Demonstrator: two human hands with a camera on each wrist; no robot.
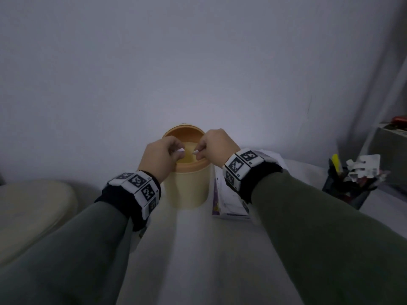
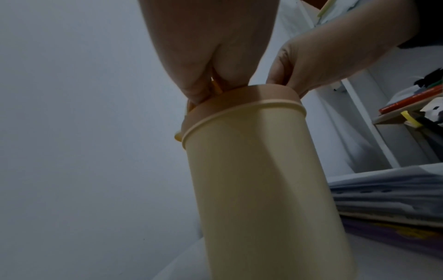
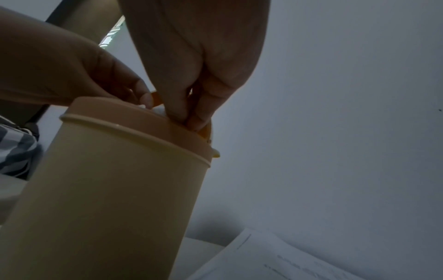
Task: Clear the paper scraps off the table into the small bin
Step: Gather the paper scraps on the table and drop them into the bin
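Note:
The small bin (image 1: pixel 187 190) has a cream body and a tan rim and stands upright mid-table against the wall. Both hands hover over its open mouth. My left hand (image 1: pixel 177 154) pinches a small white paper scrap (image 1: pixel 180 150) above the left side of the opening. My right hand (image 1: pixel 199 154) pinches another white scrap (image 1: pixel 195 152) above the right side. In the left wrist view the left hand's fingers (image 2: pixel 203 91) dip just past the bin's rim (image 2: pixel 242 106). In the right wrist view a white scrap (image 3: pixel 158 110) shows at the right hand's fingertips (image 3: pixel 189 117), just above the rim.
A stack of printed papers (image 1: pixel 229 201) lies right of the bin, partly under my right wrist. A black pen holder (image 1: pixel 345 190) with pens and crumpled paper stands at the far right. A cream rounded object (image 1: pixel 33 212) sits at the left. The wall is close behind the bin.

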